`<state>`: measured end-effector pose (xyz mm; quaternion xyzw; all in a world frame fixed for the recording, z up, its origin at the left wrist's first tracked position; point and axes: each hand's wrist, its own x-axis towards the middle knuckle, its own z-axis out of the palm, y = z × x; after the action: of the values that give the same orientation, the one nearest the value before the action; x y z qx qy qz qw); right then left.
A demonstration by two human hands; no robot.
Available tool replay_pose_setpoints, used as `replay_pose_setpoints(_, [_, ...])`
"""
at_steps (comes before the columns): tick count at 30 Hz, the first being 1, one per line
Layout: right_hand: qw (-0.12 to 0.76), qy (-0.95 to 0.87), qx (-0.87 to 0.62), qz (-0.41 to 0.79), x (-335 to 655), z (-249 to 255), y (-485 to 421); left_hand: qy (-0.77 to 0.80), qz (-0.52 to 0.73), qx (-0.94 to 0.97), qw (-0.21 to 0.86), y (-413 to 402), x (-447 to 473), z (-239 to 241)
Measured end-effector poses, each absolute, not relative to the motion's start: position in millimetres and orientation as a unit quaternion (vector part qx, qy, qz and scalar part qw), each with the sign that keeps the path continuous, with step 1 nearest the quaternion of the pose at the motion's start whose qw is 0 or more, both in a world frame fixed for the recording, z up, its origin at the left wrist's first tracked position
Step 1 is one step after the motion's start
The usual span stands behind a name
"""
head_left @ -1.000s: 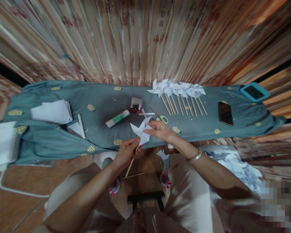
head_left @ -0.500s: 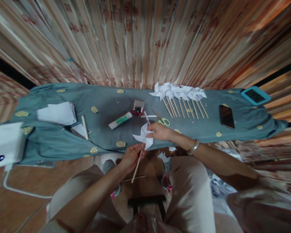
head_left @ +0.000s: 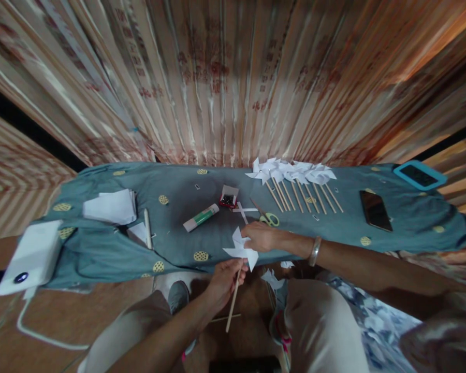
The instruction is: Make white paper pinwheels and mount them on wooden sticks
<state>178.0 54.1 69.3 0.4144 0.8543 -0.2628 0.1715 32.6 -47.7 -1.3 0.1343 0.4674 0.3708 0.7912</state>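
My left hand (head_left: pixel 224 280) pinches a thin wooden stick (head_left: pixel 232 305) that slants down towards the floor. A white paper pinwheel (head_left: pixel 241 249) sits at the stick's top, just over the front edge of the blue-grey cloth (head_left: pixel 186 243). My right hand (head_left: pixel 262 237) is closed on the pinwheel's paper from the right. A bangle circles that wrist.
On the cloth lie a glue stick (head_left: pixel 201 217), a small box of pins (head_left: pixel 228 197), scissors (head_left: pixel 267 217), a row of finished pinwheels (head_left: pixel 295 178), paper sheets (head_left: pixel 111 206), a pen (head_left: pixel 148 234) and a phone (head_left: pixel 375 210). A white box (head_left: pixel 30 259) sits left. Paper scraps lie below.
The view has tilted so the table sits lower in frame. Both hands keep the pinwheel; the stick has swung more upright and the paper is turned slightly.
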Motion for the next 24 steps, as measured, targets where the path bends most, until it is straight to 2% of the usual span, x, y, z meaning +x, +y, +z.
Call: replay_pose_setpoints(24, [0.229,0.838,0.406,-0.285,171,71,75,0.512,0.315,0.13,0.788,-45,37,6])
